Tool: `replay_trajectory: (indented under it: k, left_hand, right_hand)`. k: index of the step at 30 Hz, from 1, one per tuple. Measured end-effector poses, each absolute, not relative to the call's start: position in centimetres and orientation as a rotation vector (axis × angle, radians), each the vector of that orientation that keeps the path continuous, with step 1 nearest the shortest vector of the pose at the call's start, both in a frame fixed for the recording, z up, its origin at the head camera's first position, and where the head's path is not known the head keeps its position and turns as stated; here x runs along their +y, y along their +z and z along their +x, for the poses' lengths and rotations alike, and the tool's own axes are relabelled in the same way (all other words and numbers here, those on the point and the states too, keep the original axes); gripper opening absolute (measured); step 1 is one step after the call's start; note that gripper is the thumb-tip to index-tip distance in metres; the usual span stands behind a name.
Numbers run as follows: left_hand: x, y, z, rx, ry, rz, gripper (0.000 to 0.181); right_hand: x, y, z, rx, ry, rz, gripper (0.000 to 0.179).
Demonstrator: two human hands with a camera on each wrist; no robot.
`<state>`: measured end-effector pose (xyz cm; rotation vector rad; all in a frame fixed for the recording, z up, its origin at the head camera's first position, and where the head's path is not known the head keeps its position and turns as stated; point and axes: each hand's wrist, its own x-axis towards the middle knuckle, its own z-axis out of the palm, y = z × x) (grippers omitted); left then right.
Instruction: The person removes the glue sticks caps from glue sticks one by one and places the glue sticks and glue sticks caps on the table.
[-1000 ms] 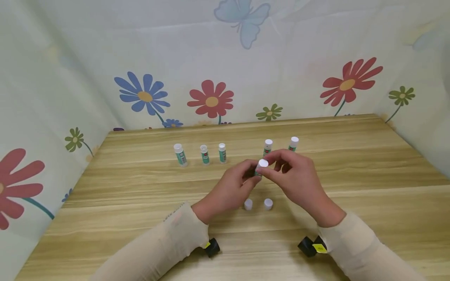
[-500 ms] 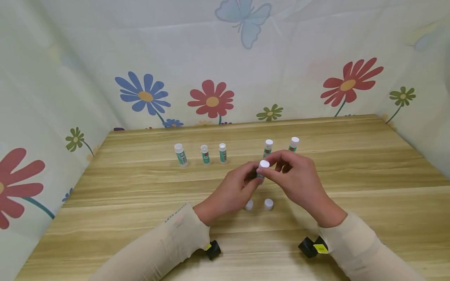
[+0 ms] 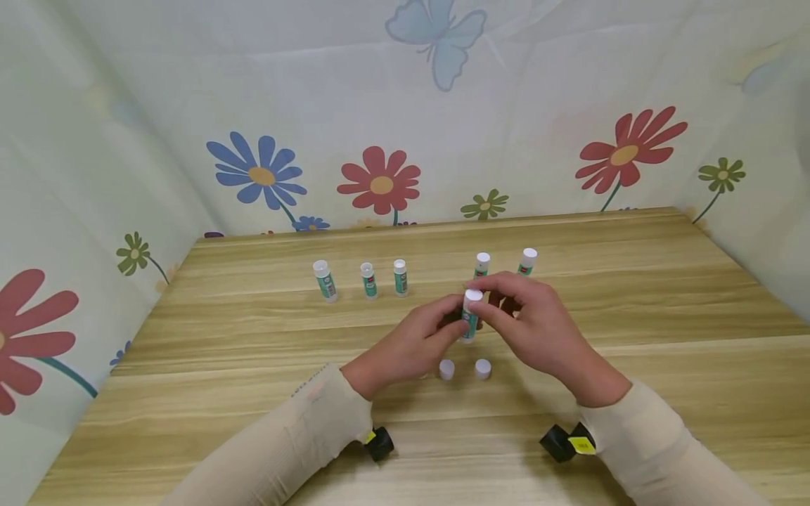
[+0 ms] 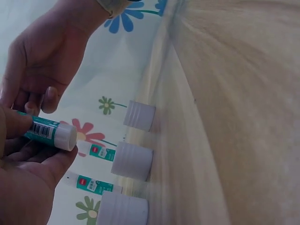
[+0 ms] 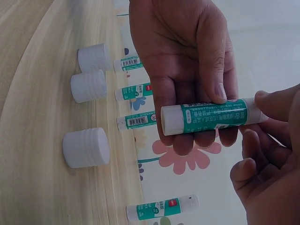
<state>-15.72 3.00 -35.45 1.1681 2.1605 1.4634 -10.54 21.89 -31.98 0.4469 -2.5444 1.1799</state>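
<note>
A glue stick (image 3: 469,327) with a green label and white ends stands nearly upright over the middle of the table. My left hand (image 3: 411,343) grips its body between thumb and fingers. At its white top end, my right hand (image 3: 534,320) pinches with thumb and index finger. In the right wrist view, the left thumb lies along the label and the right thumb (image 5: 279,104) presses the far end. Below the hands, two white caps (image 3: 446,370) rest on the wood; the left wrist view has a third cap (image 4: 139,116), which the left hand mostly hides from the head camera.
Three glue sticks (image 3: 369,281) stand in a row at the back left of the table (image 3: 253,337). Behind the right hand are two more, one glue stick (image 3: 482,264) near its fingertips and another glue stick (image 3: 528,261) farther right. A flowered curtain (image 3: 538,126) hangs behind.
The left hand has shifted slightly left and lower on the glue stick, so more of the label shows. My right index finger now reaches straighter across the top; the standing sticks and caps have not moved.
</note>
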Motion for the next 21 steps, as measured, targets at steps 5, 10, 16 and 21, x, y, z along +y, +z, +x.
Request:
replay_trajectory:
  k: [5,10,16,21]
  left_hand:
    - [2.85,-35.32,-15.82,2.134,1.473,1.172,0.027]
    - [2.93,-35.22,-15.64,2.166,1.497,1.142,0.029]
    - [3.25,-35.38,-15.47,2.204,1.612,1.030,0.030]
    - [3.33,-35.56,-15.41,2.216,1.668,0.994,0.029]
  right_hand:
    - [21.97,-32.06,-10.58,-2.534,1.246,0.512,0.026]
    - [22.00,-32.19,-10.58,-2.497,1.255,0.473,0.029]
    - [21.72,-32.51,-10.78,-2.477,1.288,0.288,0.031]
    - [21.37,-32.85,-10.81,-2.446,1.319,0.230,0.029]
